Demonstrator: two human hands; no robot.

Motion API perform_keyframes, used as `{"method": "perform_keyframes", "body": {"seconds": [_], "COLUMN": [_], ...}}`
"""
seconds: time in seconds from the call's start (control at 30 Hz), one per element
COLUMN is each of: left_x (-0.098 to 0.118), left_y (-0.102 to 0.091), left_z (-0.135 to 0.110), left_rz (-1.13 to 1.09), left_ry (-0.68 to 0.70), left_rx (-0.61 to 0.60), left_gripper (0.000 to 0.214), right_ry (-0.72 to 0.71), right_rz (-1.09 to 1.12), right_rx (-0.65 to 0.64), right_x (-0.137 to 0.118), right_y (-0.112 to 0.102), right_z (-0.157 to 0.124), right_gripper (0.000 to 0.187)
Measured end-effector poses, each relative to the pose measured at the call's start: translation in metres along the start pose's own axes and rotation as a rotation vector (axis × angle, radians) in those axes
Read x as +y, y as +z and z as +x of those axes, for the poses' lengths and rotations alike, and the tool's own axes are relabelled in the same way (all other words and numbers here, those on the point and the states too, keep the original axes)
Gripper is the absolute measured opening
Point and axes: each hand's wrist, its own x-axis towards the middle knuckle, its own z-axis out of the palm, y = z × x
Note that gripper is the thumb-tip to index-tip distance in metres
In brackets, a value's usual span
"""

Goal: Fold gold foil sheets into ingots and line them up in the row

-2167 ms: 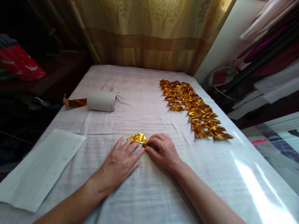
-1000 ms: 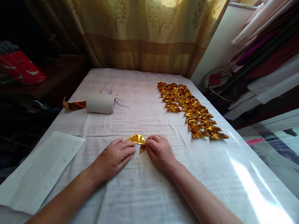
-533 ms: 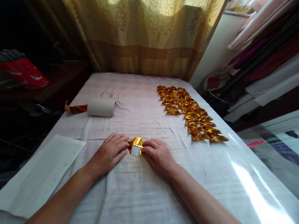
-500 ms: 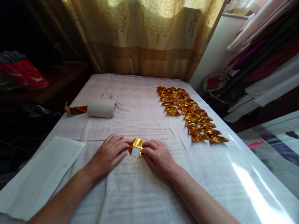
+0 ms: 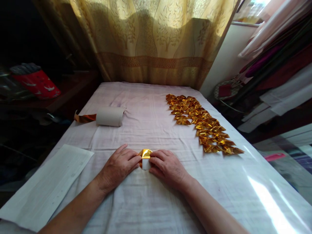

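White sheet (image 5: 146,133) before golden curtain (image 5: 148,39)

head view, facing forward, down over cloth (image 5: 148,204)

The left hand (image 5: 121,166) and right hand (image 5: 168,167) are bare — forearms (image 5: 83,200) too.

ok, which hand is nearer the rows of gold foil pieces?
Right. The right hand is apart from the rows of gold foil pieces, on their near left side; the left hand is farther left, beyond the small foil piece between the hands.
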Motion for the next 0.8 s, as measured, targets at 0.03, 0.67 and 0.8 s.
{"method": "perform_keyframes", "body": {"seconds": [0.03, 0.67, 0.8], "left_x": [0.0004, 0.0070, 0.0052], "left_y": [0.0000, 0.0024, -0.0016], "left_z": [-0.0002, 0.0023, 0.0014], "left_rz": [0.010, 0.063, 0.019], "left_ry": [-0.001, -0.045, -0.021], "left_rx": [-0.004, 0.011, -0.020], "left_gripper": [0.016, 0.014, 0.013], "right_ry": [-0.009, -0.054, -0.045], "right_rz": [-0.021, -0.048, -0.053], "right_rx": [0.006, 0.085, 0.089], "right_x": [0.0000, -0.0003, -0.0005], "right_y": [0.0008, 0.0033, 0.0041], "right_z": [-0.0003, -0.0023, -0.0020], "right_gripper": [0.020, 0.017, 0.014]}}
